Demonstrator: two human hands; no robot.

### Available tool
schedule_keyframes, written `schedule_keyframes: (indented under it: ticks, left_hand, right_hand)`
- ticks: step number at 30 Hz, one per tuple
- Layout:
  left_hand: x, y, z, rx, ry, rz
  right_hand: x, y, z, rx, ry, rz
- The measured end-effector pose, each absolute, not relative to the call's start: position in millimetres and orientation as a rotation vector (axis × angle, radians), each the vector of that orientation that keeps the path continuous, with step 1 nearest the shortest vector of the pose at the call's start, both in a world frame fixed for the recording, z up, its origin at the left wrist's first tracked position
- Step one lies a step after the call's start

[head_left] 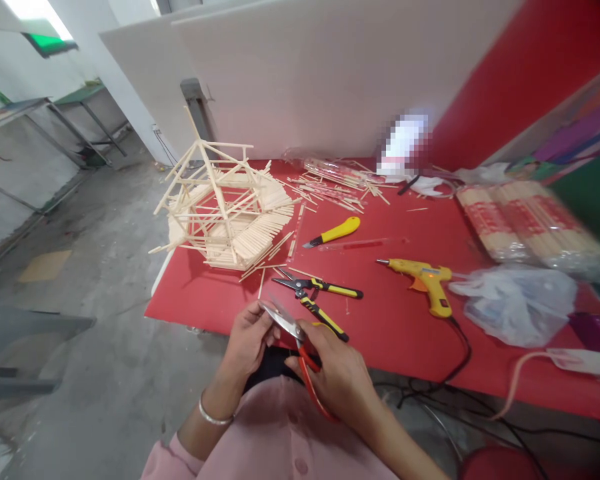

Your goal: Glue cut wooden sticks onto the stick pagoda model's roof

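Note:
My right hand (339, 363) grips a pair of scissors (286, 323) by their red handles, and the metal blades point up and left, slightly apart. At the blade tips, my left hand (249, 339) is closed in a pinch; whatever it holds is too small to make out. Just beyond both hands lie yellow-and-black pliers-like cutters (325, 288) with their handles spread. Further left on the table stands a model built of thin wooden sticks (220, 213), with a round slatted base and a pointed roof frame.
On the red table (375, 320) lie a yellow craft knife (337, 230), a yellow glue gun (425, 277), a clear plastic bag (520, 303) and wrapped stick bundles (525, 220). Loose sticks (330, 190) are scattered at the back. Cables hang below the front edge.

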State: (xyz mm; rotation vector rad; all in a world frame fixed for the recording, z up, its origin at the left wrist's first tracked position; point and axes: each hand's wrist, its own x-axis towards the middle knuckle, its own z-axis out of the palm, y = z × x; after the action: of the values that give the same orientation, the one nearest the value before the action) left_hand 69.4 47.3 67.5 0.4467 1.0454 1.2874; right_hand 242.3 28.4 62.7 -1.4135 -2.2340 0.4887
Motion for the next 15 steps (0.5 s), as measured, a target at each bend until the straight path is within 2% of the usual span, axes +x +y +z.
schedule_keyframes:
  ticks: [15]
  left_hand:
    - [69, 50, 62, 0.432, 1.03, 1.301]
  right_hand:
    - [245, 29, 57, -1.34, -2.211, 0.521]
